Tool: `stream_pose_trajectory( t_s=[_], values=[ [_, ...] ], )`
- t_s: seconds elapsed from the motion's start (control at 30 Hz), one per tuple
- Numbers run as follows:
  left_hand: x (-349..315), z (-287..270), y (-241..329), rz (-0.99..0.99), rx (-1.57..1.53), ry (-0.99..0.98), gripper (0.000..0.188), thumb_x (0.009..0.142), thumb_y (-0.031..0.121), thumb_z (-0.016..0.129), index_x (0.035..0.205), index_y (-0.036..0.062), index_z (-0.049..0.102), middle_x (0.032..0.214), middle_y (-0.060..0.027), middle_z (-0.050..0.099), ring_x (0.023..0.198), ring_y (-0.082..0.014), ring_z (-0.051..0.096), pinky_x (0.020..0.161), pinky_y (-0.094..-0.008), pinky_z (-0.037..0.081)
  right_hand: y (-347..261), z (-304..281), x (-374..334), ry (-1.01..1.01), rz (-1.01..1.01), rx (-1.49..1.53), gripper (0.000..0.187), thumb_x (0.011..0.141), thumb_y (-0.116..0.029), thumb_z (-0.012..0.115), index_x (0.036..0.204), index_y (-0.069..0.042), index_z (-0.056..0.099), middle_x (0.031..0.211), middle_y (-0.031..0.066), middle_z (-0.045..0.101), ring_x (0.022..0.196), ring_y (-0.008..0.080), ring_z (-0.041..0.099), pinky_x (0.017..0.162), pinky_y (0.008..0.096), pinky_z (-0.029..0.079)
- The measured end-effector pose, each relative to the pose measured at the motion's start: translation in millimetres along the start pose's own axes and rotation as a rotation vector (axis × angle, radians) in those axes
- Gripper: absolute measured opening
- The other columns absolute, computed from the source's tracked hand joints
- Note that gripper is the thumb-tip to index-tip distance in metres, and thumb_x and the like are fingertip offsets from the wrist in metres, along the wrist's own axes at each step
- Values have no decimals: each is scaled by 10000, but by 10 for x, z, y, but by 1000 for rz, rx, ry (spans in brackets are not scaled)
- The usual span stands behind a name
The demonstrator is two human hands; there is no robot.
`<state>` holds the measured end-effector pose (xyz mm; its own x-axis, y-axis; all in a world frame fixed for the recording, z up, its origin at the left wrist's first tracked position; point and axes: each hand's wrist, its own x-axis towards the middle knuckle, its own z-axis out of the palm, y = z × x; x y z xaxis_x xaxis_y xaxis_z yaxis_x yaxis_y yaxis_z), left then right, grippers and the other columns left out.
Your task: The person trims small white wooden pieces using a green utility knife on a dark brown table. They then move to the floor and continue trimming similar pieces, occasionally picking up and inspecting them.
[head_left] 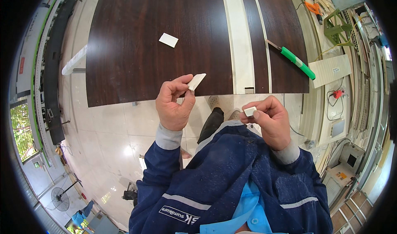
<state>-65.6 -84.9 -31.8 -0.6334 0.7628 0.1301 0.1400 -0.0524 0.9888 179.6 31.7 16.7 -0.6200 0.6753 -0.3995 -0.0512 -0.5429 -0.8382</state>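
Between thumb and fingers, my left hand (174,103) pinches a flat white piece (197,81) with a slanted end, held over the near edge of the dark wood-grain table (157,10). My right hand (271,122) grips a smaller white block (249,111) in front of that edge, to the right. The two pieces are apart. Another white rectangular piece (168,40) lies flat on the table beyond my left hand. To the right lies a green-handled saw (297,63), its blade pointing away to the left across a thin white strip.
A wide white strip (240,35) runs across the table from front to back. Right of the table are an orange power tool (315,10), a green stool (337,27), a cream ribbed panel (331,70) and stacked long strips. A standing fan (60,199) is at the lower left.
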Motion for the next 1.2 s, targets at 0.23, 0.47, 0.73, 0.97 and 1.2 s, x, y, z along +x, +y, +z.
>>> stream_pose_trajectory(
  t_s=[0.23,0.47,0.73,0.97,1.2],
  values=[
    [-16,-123,17,12,-104,-36,205,901,-102,611,1001,51,520,1249,-226,696,1038,-169,662,939,-322,543,-190,316,408,-56,33,-61,162,984,-19,589,1127,30,646,978,125,721,883,176,726,815,312,616],
    [-152,-226,64,-179,-224,-3,260,896,-57,680,1051,52,503,1262,-147,675,960,-103,582,870,-277,493,-256,912,1464,-193,-405,-777,301,930,-147,700,1174,27,722,1040,106,718,865,178,705,773,310,577],
    [-160,-582,89,-76,15,28,662,902,110,816,1491,15,529,1241,-81,649,999,-146,623,881,-302,522,-115,1498,2183,-119,-549,-1358,398,848,-297,775,1115,-4,740,985,196,719,940,386,688,863,457,537],
    [60,-701,107,41,252,116,571,918,85,778,1457,49,593,1262,-111,650,961,-181,645,838,-303,540,-416,1305,1940,-417,68,-598,307,919,-196,779,1125,31,765,895,37,705,740,103,589,673,246,501],
    [254,-533,140,70,165,39,519,946,51,731,1449,39,602,1305,-130,650,1045,-213,677,870,-314,557,-538,1154,1592,-450,175,-427,286,926,-166,805,1134,24,757,907,48,713,739,110,608,686,243,518]
  ],
)
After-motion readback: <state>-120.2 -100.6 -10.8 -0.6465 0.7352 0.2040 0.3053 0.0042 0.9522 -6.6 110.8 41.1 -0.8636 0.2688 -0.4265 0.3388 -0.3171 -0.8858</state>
